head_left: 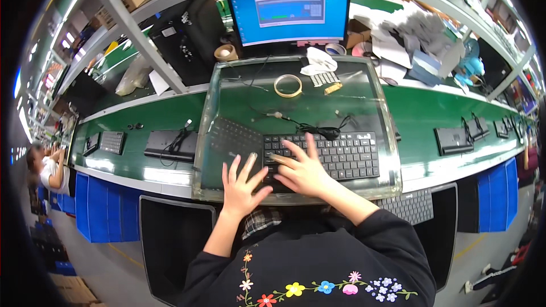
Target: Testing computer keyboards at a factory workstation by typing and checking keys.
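Closest to the lens, a black top embroidered with bright flowers [294,289] covers you at the worktop [415,112]. To your right, a second keyboard [418,206] shows partly below the near edge of the clear-topped panel [393,185] at which you work. Your left hand [242,190] is spread over the panel, its grip released and holding nothing, the fingertips just beside the left end of the black keyboard [352,159]. Your right hand [304,171] reaches in over that keyboard's left half, fingers splayed, its grip likewise loose; whether any fingertip presses a key, you cannot tell from here. The keyboard lies flat on the panel, keys up, most of its right half uncovered and stretching away to the right of both hands. Just beyond its far edge sits a bundled black cable [325,132]. Farther up the panel are a ring-shaped roll [289,95] and, to its right, a crumpled white sheet [318,61]. Behind the panel stands a lit monitor [290,35], a window open on its blue screen.
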Demonstrator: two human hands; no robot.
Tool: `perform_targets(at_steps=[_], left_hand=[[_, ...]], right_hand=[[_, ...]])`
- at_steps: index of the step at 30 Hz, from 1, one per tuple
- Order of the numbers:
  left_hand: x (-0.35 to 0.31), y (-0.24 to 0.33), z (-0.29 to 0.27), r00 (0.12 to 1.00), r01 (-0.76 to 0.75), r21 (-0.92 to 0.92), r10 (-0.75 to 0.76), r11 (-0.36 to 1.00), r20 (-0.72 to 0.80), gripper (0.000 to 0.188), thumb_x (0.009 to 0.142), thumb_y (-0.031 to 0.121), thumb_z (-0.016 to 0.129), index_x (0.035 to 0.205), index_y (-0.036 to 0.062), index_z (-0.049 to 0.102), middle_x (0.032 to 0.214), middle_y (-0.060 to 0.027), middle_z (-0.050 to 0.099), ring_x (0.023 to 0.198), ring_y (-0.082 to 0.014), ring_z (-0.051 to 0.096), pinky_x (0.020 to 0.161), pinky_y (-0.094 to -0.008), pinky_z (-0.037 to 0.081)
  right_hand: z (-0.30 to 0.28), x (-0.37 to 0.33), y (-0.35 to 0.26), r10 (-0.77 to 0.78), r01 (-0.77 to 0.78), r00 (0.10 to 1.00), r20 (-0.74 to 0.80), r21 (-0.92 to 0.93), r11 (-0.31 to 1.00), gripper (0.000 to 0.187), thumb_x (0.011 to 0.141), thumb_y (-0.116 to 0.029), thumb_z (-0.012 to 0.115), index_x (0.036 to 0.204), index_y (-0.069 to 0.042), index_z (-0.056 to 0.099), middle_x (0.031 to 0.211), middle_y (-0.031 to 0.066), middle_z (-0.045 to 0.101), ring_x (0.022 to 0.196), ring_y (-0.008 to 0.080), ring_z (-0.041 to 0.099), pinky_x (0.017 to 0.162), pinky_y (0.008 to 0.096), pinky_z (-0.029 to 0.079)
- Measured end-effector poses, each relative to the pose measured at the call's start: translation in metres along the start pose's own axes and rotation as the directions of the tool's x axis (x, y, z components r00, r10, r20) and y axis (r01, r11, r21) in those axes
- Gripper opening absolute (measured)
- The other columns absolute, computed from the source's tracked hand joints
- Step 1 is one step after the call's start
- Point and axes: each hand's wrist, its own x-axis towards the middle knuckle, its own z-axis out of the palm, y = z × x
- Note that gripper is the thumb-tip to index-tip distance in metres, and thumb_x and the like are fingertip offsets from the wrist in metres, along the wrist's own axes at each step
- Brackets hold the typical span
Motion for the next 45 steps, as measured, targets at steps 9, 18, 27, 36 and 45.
perform_targets(at_steps=[9, 18, 27, 36, 45], left_hand=[[0.116, 0.092, 0.038, 0.922, -0.278, -0.434, 0.364, 0.857, 0.129, 0.043, 0.082, 0.034, 0.064, 0.121, 0.0166, 0.057, 0.127, -0.0047, 0.055, 0.124, -0.0309, 0.043, 0.103, -0.0524, 0.027], [0.054, 0.009, 0.026, 0.916, -0.206, -0.080, 0.220, 0.975, 0.336, 0.071, 0.075, 0.064, 0.058, 0.134, 0.0256, 0.047, 0.142, 0.0040, 0.044, 0.137, -0.0365, 0.022, 0.099, -0.0746, 0.001], [0.092, 0.045, 0.031, 0.964, -0.223, -0.295, 0.255, 0.929, 0.073, 0.043, 0.079, 0.035, 0.066, 0.118, 0.0168, 0.061, 0.128, -0.0013, 0.056, 0.120, -0.0319, 0.043, 0.099, -0.0537, 0.027], [0.052, 0.040, 0.037, 0.907, -0.220, -0.072, 0.231, 0.973, 0.352, 0.060, 0.080, 0.059, 0.057, 0.131, 0.0277, 0.051, 0.138, 0.0085, 0.047, 0.136, -0.0340, 0.023, 0.098, -0.0755, -0.001], [0.058, 0.031, 0.027, 0.980, -0.128, 0.133, 0.105, 0.983, 0.166, 0.064, 0.075, 0.055, 0.063, 0.126, 0.0184, 0.054, 0.138, -0.0018, 0.043, 0.131, -0.0374, 0.026, 0.096, -0.0745, 0.012]], right_hand=[[-0.060, -0.058, 0.073, 0.546, -0.508, 0.837, 0.048, -0.305, 0.806, 0.044, 0.079, -0.040, 0.065, 0.122, -0.033, 0.059, 0.126, 0.0098, 0.056, 0.132, 0.0305, 0.033, 0.103, 0.0714, 0.003], [-0.054, -0.013, 0.015, 0.604, -0.640, 0.768, -0.214, -0.209, 0.739, 0.029, 0.076, -0.031, 0.067, 0.100, -0.016, 0.070, 0.089, 0.0081, 0.070, 0.115, 0.0288, 0.049, 0.103, 0.0646, 0.015], [-0.042, -0.046, 0.048, 0.503, -0.497, 0.863, 0.048, -0.100, 0.862, 0.043, 0.080, -0.042, 0.065, 0.122, -0.032, 0.058, 0.127, 0.0068, 0.055, 0.132, 0.0316, 0.032, 0.099, 0.0755, 0.002], [-0.077, -0.059, 0.044, 0.618, -0.674, 0.737, -0.274, -0.356, 0.647, 0.034, 0.075, -0.030, 0.070, 0.108, -0.023, 0.064, 0.101, 0.0010, 0.068, 0.127, 0.0363, 0.038, 0.100, 0.0732, 0.011], [-0.046, -0.049, 0.007, 0.475, -0.471, 0.875, 0.097, -0.058, 0.880, 0.053, 0.076, -0.038, 0.070, 0.126, -0.031, 0.054, 0.120, -0.0016, 0.061, 0.132, 0.0343, 0.031, 0.102, 0.0728, 0.003]])
